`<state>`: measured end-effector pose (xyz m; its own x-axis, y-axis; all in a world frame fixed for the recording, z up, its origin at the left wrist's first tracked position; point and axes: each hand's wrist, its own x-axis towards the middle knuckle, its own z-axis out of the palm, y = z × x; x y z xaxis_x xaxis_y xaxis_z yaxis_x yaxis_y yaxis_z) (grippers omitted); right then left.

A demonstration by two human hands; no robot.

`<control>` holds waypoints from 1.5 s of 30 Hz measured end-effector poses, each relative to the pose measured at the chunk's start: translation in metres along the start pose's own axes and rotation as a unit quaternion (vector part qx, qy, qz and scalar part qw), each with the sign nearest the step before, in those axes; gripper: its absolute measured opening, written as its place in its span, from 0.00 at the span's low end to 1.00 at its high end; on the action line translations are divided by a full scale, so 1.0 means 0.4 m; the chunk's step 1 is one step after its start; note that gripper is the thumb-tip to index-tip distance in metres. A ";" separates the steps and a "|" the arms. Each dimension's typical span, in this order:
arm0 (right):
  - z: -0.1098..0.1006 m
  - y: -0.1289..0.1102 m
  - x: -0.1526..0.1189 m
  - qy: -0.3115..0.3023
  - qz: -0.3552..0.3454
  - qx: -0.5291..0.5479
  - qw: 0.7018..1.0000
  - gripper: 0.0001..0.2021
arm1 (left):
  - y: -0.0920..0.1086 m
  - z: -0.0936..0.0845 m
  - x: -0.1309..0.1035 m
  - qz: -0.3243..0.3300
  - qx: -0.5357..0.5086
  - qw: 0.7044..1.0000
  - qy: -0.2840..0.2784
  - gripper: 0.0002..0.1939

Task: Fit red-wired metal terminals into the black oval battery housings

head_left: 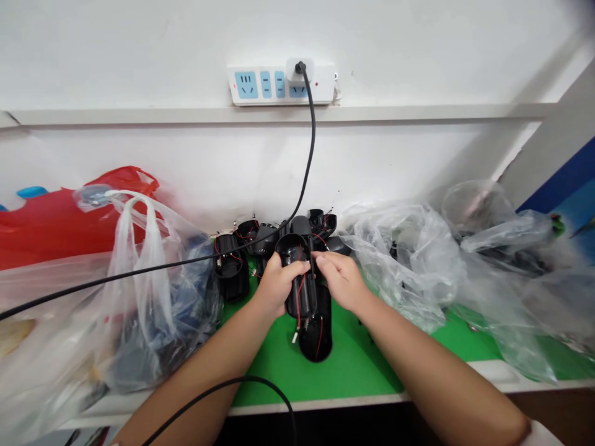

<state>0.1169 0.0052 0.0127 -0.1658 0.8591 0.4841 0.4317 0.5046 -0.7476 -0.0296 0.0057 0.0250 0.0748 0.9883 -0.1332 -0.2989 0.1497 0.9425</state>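
Along the back, a white wall (139, 37) is seen, with a narrow white ledge (418, 113) run across it. Below, a bench with a bright green mat top (353, 365) and a white front edge is spread from side to side.

At left, a large clear plastic bag with dark contents (153, 310) is slumped on the bench, and a red plastic bag (56, 226) is lodged behind it. At right, crumpled clear plastic bags (418, 260) are heaped, well apart from the left bags.

A white power strip with blue sockets (281, 85) is fixed to the wall above the ledge. A thin black cable (310, 142) is plugged into it and is draped down and off to the left across the clear bag.

At bench centre, a cluster of black plastic cylindrical housings with red and black wires (242, 248) is stood against the wall.

One black cylindrical housing with a red wire (304, 291) is held just in front of that cluster, above the mat. The left hand (276, 288) is wrapped around its left side, grip clamped on the housing. The right hand (341, 279) is set against its upper right side, fingertips pinched together at the wiring near the rim.

A second black housing (316, 337) is lain on the mat directly below the held one, touching it.
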 end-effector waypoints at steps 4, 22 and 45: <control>-0.009 0.027 0.015 0.093 0.052 0.020 0.994 0.18 | 0.023 0.000 -0.015 -0.026 -0.027 0.999 -0.013 0.24; -0.031 0.004 0.004 -0.082 0.029 0.359 0.929 0.29 | 0.004 -0.005 -0.041 -0.223 -0.044 0.913 -0.339 0.31; -0.034 -0.005 0.006 0.053 -0.025 0.110 0.992 0.18 | -0.023 -0.008 -0.013 0.193 0.334 0.883 -0.267 0.29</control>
<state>0.1278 0.0050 0.0216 -0.0821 0.8246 0.5597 0.2195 0.5627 -0.7970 -0.0304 -0.0009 0.0160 0.5809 0.7797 0.2336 0.2143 -0.4234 0.8802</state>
